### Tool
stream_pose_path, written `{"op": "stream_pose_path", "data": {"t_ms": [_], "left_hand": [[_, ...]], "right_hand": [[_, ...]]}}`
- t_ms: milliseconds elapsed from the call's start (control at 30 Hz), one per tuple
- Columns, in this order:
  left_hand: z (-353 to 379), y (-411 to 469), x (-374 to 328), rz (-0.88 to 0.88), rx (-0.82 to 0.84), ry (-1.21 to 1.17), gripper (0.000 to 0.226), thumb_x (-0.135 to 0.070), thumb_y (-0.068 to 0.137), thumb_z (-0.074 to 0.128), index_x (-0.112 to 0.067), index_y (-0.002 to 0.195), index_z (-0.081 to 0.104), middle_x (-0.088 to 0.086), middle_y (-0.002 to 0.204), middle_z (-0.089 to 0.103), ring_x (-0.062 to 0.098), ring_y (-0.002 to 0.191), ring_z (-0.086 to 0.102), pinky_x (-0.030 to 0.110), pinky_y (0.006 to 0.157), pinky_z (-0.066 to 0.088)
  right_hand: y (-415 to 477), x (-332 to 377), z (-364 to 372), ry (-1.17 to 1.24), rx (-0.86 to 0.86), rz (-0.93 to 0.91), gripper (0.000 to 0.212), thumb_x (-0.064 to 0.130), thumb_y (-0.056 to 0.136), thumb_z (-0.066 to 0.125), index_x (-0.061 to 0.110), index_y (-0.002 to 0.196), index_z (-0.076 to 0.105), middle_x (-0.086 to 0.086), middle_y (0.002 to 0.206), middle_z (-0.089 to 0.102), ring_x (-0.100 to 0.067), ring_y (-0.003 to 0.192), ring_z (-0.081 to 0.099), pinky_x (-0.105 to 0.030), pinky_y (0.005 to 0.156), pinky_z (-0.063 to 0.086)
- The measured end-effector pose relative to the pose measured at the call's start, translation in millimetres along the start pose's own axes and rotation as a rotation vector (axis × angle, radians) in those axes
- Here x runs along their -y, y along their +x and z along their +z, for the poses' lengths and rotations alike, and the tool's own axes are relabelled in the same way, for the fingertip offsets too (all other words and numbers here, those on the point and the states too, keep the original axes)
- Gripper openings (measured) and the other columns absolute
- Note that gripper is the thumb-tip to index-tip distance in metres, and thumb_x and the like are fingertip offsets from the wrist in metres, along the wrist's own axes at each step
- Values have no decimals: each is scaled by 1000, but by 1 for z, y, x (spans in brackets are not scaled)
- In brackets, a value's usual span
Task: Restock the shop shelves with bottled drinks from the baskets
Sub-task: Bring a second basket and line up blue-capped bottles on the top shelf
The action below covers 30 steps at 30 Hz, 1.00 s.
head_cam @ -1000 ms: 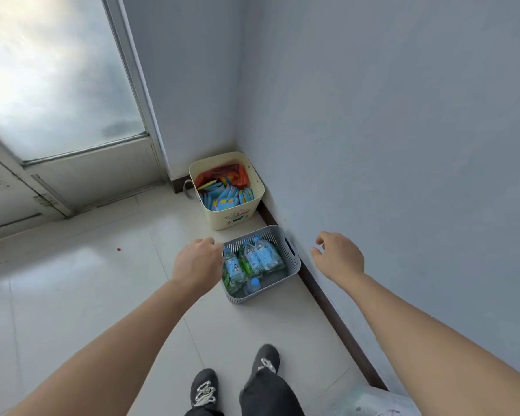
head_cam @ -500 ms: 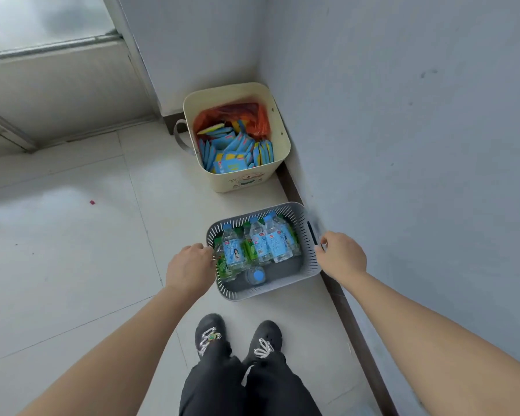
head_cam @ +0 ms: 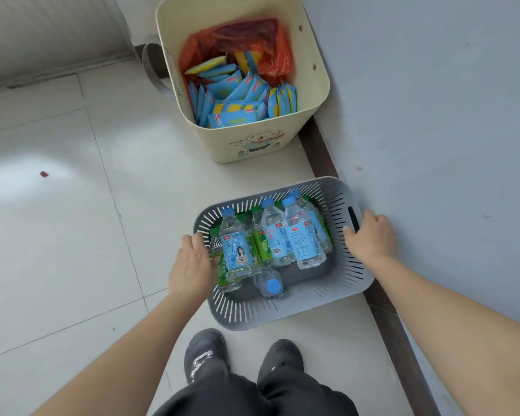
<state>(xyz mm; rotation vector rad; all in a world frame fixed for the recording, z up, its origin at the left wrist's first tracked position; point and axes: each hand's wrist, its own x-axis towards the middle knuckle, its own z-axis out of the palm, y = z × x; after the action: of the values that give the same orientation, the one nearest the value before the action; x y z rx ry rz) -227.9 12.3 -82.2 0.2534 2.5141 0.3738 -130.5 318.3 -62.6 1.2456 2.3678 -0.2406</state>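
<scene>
Since all the bottles (head_cam: 305, 238) in view lie in the basket (head_cam: 282, 316), I judge the restocking barely begun; the basket sits on the floor (head_cam: 72, 235), just beside the wall (head_cam: 433, 115) and ahead of the person's shoes (head_cam: 206, 352); blue-capped and green bottles fill it, most lying down, one upright near the front; the left hand (head_cam: 191, 265) grips the left rim, fingers curled over it; the right hand (head_cam: 373, 238) clasps the right rim by the handle slot, thumb inside, fingers hidden behind the side; lifting, carrying and shelving all remain; a cream bin (head_cam: 252, 142) of packets (head_cam: 240, 97) stands beyond.
</scene>
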Motion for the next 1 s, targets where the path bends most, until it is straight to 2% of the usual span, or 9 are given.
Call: {"op": "stream_pose_path", "data": {"t_ms": [100,200,333,400,467,600,700,833,1000], "left_hand": [[13,7,4,-59,-94,-236,36,-7,89,57,-1,119,39,13,116,38,23,81,47,36,67,41],[25,10,14,-325,-88,-507,44,-17,93,56,-4,128,34,10,108,53,24,88,56,39,79,48],[34,5,13,-472,98,-839,25,-30,101,40,-8,92,47,12,73,54,24,59,52,36,59,47],[33,6,11,-498,79,-826,33,-37,101,32,-11,88,46,12,78,52,23,65,49,33,61,41],[27,9,15,-512,37,-732,41,-39,100,28,-6,95,50,12,85,54,26,74,50,35,68,41],[-4,0,21,-468,-14,-563,48,-37,101,24,-1,98,55,17,90,58,30,80,54,46,78,49],[-42,-20,20,-398,-51,-465,49,-35,103,24,1,100,57,17,96,58,31,89,53,39,79,41],[-103,-52,10,-320,-92,-379,49,-36,103,25,1,93,56,18,90,59,33,86,53,37,73,37],[-183,-91,-14,-224,-99,-342,49,-35,103,26,1,90,56,21,89,60,34,84,54,37,72,37]], "right_hand": [[19,-1,22,166,98,90,51,40,97,44,5,134,38,-19,131,51,-39,118,51,-48,93,45],[30,-2,31,408,136,175,50,41,102,31,3,133,39,-22,131,52,-40,117,51,-49,94,44],[35,2,29,547,193,245,59,43,103,17,2,138,41,-22,137,49,-36,125,47,-44,104,37],[36,2,28,610,246,303,68,51,100,13,4,139,43,-15,112,59,-28,101,57,-36,87,44],[33,-2,31,605,270,316,77,59,96,10,5,134,48,-6,85,50,-20,74,47,-30,69,37],[-10,-8,20,553,258,288,78,60,96,9,2,123,54,-18,97,57,-31,92,57,-39,82,44],[-52,-13,2,591,237,300,80,61,96,10,2,123,57,-15,97,59,-29,92,57,-38,82,44],[-110,-14,-51,602,196,283,69,46,103,13,-4,117,59,-26,120,59,-38,113,54,-40,95,41],[-170,-16,-134,627,142,289,67,44,104,13,0,111,62,-26,116,60,-37,108,55,-41,96,42]]}}
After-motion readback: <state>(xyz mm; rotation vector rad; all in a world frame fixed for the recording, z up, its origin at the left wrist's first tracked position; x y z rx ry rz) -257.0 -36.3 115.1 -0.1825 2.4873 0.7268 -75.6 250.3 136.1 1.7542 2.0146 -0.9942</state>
